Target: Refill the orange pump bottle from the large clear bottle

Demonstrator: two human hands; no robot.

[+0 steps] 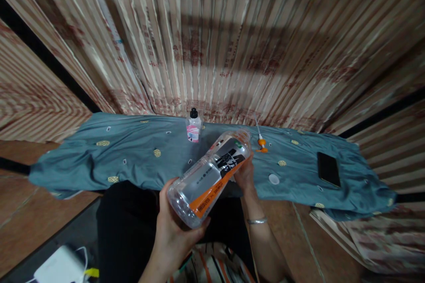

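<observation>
A large clear plastic bottle (212, 177) with an orange, grey and black label is held tilted over my lap, its neck pointing up and to the right. My left hand (175, 221) grips its base from below. Around the neck end is my right hand (245, 172), its fingers partly hidden behind the bottle. An orange-and-white pump top (262, 143) with a thin tube lies on the cloth just beyond my right hand. Behind the big bottle stands a small clear bottle (193, 128) with a black cap and pink label.
A blue-green patterned cloth (133, 141) covers the low table before me. On it, to the right, lie a white round disc (274, 179) and a black phone (328, 169). A striped curtain (212, 44) hangs behind. A white device with a cable (61, 265) sits at lower left.
</observation>
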